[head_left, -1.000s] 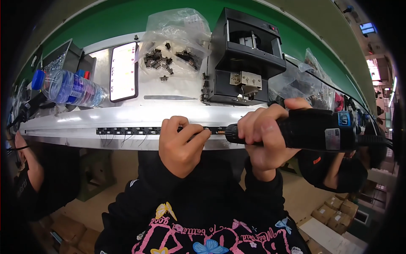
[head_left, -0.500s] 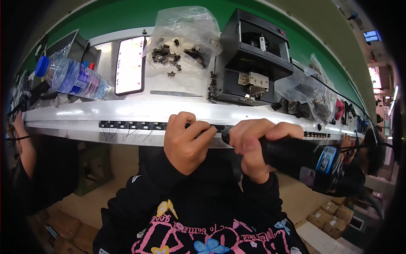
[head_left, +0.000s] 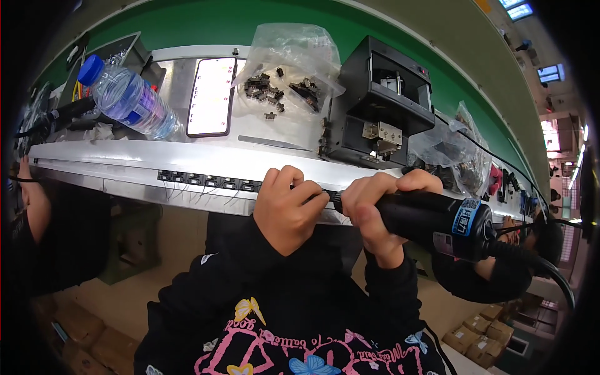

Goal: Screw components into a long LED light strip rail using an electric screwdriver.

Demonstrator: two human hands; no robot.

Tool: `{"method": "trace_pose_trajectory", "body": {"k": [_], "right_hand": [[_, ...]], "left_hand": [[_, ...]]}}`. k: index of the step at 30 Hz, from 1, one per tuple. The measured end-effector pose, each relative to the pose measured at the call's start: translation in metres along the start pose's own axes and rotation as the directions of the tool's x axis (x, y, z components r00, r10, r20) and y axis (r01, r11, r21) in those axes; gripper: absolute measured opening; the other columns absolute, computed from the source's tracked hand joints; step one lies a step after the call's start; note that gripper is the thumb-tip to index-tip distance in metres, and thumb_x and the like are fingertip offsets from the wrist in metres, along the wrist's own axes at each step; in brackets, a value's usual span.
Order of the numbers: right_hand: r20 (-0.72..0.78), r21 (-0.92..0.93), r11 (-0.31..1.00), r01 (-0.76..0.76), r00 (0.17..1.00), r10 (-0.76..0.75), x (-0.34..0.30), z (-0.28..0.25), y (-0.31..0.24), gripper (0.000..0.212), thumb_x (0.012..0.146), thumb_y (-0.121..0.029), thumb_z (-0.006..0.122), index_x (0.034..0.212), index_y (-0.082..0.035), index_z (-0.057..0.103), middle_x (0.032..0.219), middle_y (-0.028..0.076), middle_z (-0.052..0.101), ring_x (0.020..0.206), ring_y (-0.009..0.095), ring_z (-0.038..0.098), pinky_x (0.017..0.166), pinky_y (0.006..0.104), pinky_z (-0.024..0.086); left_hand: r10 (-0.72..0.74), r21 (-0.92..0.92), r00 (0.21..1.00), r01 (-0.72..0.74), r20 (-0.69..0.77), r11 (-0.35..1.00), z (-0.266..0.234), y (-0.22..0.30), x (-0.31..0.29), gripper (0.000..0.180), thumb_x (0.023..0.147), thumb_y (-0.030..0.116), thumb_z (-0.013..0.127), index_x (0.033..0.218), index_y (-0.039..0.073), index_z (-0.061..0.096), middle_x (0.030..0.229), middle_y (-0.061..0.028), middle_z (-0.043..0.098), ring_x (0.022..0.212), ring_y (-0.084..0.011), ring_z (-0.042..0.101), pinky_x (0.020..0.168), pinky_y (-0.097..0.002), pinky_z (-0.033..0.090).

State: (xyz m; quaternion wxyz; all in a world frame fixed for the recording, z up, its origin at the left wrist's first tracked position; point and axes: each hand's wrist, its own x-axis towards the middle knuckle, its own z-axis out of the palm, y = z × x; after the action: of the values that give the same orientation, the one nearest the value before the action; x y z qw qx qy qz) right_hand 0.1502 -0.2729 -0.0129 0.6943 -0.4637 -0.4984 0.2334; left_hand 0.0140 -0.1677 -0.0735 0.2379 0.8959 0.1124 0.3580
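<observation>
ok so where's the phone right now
In the head view, the phone lies on the bench left of centre, between the water bottle and the clear bag.

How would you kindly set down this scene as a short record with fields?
Left grip: curled at the row of black parts
Right grip: closed around a black corded power tool
Power tool: front end toward the left grip
Beyond the row: lit phone, clear plastic bag, black machine
Left of phone: bottle with blue cap

Pale bench (head_left: 177, 90): bearing bottle (head_left: 134, 103) at ten o'clock, phone (head_left: 211, 97) at ten-thirty, plastic bag (head_left: 294, 47) at twelve, black machine (head_left: 375, 103) at one-thirty.
</observation>
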Motion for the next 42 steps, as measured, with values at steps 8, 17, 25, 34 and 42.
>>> {"method": "trace_pose_trajectory", "body": {"k": [8,17,25,34,42], "right_hand": [[0.014,-0.052,0.998,0.038,0.999,-0.037,0.003,-0.003,0.012,0.049,0.089,0.002,0.068,0.116,-0.01,0.029,0.073,0.009,0.056,0.054,0.019,0.053,0.054,0.0358,0.05],[0.005,0.134,0.977,-0.167,0.986,0.168,0.017,0.003,-0.006,0.126,0.074,-0.102,0.042,0.131,0.011,0.044,0.065,0.011,0.054,0.056,0.021,0.052,0.057,0.0329,0.046],[-0.043,0.165,0.964,-0.211,0.974,0.221,0.012,0.007,0.001,0.148,0.06,-0.11,0.036,0.129,0.02,0.052,0.062,0.01,0.056,0.052,0.02,0.052,0.052,0.0316,0.045],[-0.024,0.229,0.958,-0.172,0.983,0.182,0.015,-0.012,0.007,0.15,0.063,-0.11,0.032,0.137,0.02,0.046,0.058,0.01,0.053,0.048,0.021,0.049,0.052,0.0339,0.046],[0.056,0.085,0.996,-0.006,0.998,0.001,0.008,0.001,0.0,0.058,0.102,-0.046,0.064,0.132,-0.001,0.044,0.062,0.008,0.056,0.052,0.02,0.055,0.053,0.0333,0.047]], "left_hand": [[-0.001,-0.033,1.0,0.0,-0.026,0.999,0.001,-0.002,0.003,0.016,0.069,0.007,0.07,0.084,0.01,0.071,0.085,0.0023,0.06,0.086,-0.0228,0.054,0.074,-0.0367,0.04],[0.01,0.019,1.0,-0.009,-0.029,1.0,0.003,0.004,0.001,0.013,0.07,0.007,0.07,0.082,0.011,0.072,0.083,0.0028,0.061,0.086,-0.0224,0.055,0.074,-0.0371,0.04],[0.004,0.035,0.999,-0.003,-0.04,0.999,0.004,0.002,-0.001,0.013,0.07,0.007,0.071,0.082,0.011,0.072,0.084,0.0031,0.062,0.086,-0.0224,0.055,0.073,-0.0371,0.04],[0.009,0.019,1.0,-0.008,-0.005,1.0,0.003,0.003,0.003,0.018,0.068,0.006,0.072,0.085,0.011,0.073,0.084,0.0033,0.062,0.086,-0.0226,0.055,0.072,-0.0374,0.04],[-0.005,0.005,1.0,0.005,0.027,1.0,-0.001,0.003,0.006,0.026,0.062,0.004,0.076,0.087,0.011,0.074,0.088,0.0033,0.064,0.088,-0.0234,0.055,0.073,-0.038,0.039]]}}
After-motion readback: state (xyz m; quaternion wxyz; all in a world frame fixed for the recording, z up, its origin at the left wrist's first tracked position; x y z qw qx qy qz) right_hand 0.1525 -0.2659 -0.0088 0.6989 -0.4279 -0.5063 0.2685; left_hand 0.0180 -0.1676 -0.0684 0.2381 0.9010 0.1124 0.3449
